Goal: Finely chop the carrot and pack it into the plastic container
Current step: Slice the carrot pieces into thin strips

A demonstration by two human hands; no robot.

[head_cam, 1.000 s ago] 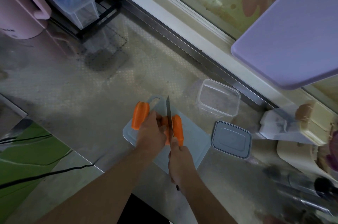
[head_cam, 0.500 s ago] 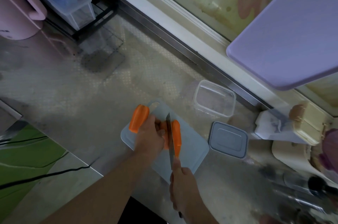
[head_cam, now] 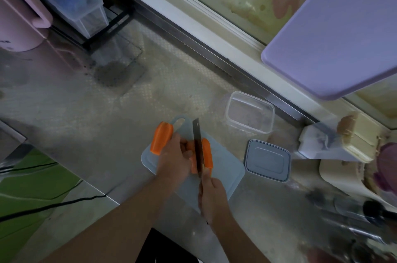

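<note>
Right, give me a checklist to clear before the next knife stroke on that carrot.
1. Carrot piece on the board: ok, it lies flat there.
2. Left hand steadying the carrot: ok, fingers rest on it beside the blade.
3. Left fingertips clear of the knife edge: cannot tell, they sit very close.
4. Right hand gripping the knife handle: ok.
5. Second carrot piece out of the blade's path: ok, it lies at the board's far left corner.
6. Container open and ready: ok, its lid lies beside it.
</note>
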